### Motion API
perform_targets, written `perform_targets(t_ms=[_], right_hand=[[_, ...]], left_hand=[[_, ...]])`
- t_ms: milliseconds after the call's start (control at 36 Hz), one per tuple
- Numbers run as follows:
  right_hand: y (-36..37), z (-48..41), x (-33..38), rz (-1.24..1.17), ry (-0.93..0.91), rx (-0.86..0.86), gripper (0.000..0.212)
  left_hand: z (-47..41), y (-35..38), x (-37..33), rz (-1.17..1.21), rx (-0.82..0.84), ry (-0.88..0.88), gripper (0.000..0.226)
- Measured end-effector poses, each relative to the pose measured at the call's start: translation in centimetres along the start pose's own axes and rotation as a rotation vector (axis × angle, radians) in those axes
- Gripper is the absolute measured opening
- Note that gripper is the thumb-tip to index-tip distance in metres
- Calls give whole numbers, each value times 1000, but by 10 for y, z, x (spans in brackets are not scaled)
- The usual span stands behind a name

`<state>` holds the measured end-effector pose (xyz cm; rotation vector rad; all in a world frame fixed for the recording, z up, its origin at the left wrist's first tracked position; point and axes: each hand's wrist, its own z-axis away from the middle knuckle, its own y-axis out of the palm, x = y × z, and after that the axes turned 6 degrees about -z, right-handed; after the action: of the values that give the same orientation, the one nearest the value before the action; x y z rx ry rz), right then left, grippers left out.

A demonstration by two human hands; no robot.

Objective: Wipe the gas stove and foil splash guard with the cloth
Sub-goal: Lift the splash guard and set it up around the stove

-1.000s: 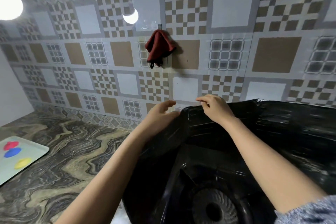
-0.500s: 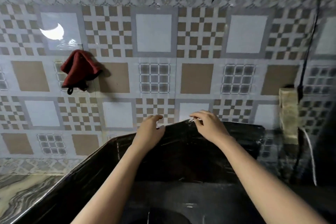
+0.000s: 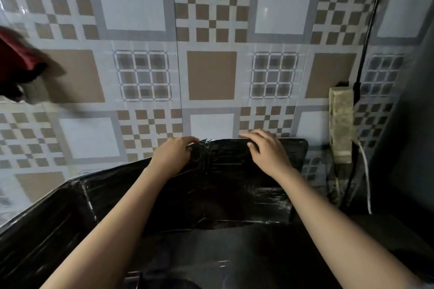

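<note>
Currently: your left hand (image 3: pixel 175 154) pinches the splash guard (image 3: pixel 234 185) rim, right hand (image 3: pixel 267 150) rests flat-fingered; tugging may tear the foil.

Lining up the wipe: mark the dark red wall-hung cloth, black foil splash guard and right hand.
dark red cloth (image 3: pixel 16 56), head view, bunched upper fold.
black foil splash guard (image 3: pixel 234 183), head view, rear panel face.
right hand (image 3: pixel 267 152), head view, back of hand.

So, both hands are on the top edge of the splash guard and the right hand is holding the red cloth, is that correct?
Not quite. The left hand and right hand are on the top edge of the splash guard, but the head view shows the red cloth hanging on the tiled wall at far left.
</note>
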<state>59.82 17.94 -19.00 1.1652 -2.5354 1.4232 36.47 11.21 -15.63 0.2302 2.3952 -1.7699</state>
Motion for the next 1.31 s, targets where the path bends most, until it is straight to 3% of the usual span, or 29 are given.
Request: perform_targets(t_ms=[250,917,1306], right_hand=[[-9,15,-11,-88,18,-155,26],[-39,23,-53,-66,158,-161,23],[-43,26,-44,-57,188,-143,22]], left_hand=[[5,-6,-19,88,63,94,34],[-12,14,-62,193,130,151,38],[-10,11,-58,195,66,108,38]])
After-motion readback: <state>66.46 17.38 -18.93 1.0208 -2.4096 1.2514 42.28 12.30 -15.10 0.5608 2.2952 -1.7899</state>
